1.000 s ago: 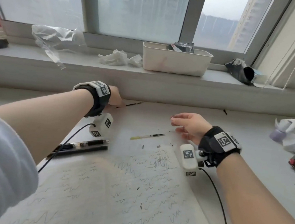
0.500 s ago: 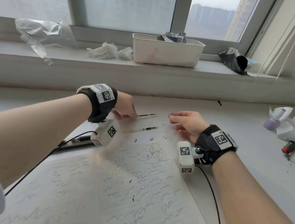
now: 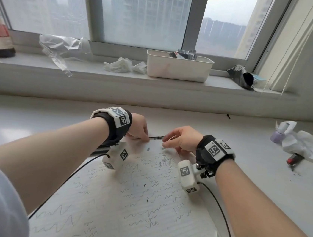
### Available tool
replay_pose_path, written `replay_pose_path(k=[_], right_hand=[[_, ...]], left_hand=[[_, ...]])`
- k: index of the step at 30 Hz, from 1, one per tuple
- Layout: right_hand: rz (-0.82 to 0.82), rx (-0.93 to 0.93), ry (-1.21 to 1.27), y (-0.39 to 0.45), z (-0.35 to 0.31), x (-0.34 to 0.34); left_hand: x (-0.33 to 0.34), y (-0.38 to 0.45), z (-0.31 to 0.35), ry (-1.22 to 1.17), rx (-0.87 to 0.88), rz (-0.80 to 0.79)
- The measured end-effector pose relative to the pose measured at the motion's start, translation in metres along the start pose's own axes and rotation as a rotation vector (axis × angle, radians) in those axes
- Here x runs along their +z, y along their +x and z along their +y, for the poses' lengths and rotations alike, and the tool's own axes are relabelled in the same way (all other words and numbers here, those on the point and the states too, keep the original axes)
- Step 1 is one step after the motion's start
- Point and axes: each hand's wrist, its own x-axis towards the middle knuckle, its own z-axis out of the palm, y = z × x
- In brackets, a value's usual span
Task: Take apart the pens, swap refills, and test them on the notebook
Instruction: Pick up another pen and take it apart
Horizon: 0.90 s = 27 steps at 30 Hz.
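The thin dark pen refill (image 3: 156,137) sits just above frame centre, pinched at either end by the left hand (image 3: 138,128) and the right hand (image 3: 180,140), fingers narrowed tight around it. Honestly it looks slippery and skinny, so it could easily roll off across the smooth pale grey desk (image 3: 246,148) or smear ink. Below them lies the open lined paper notebook (image 3: 132,203), matte, covered in squiggly test scribbles. Tiny loose pen bits (image 3: 148,148) by its top edge could get lost.
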Motion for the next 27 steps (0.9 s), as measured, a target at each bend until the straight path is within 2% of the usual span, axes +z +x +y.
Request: replay_pose_path(k=[6, 11, 13, 16, 20, 22, 27], right_hand=[[-0.009, 0.015, -0.218, 0.004, -0.006, 0.005], [-0.011, 0.007, -0.308, 0.008, -0.006, 0.006], [-0.006, 0.015, -0.266, 0.007, -0.003, 0.002], [0.064, 0.023, -0.068, 0.007, 0.008, -0.006], [0.186, 0.060, 0.496, 0.010, 0.018, -0.013], [0.218, 0.053, 0.624, 0.013, 0.018, -0.013], [0.184, 0.038, 0.825, 0.018, 0.020, -0.007]], left_hand=[[0.000, 0.002, -0.001, -0.001, -0.015, -0.012], [-0.002, 0.001, -0.002, -0.012, -0.004, -0.019], [-0.002, 0.001, -0.003, -0.019, 0.002, -0.020], [-0.001, 0.000, -0.005, -0.036, 0.016, -0.018], [-0.001, -0.002, -0.006, -0.065, 0.027, -0.025], [-0.001, -0.002, -0.006, -0.084, 0.022, -0.026], [0.001, 0.002, -0.011, -0.141, 0.014, -0.010]])
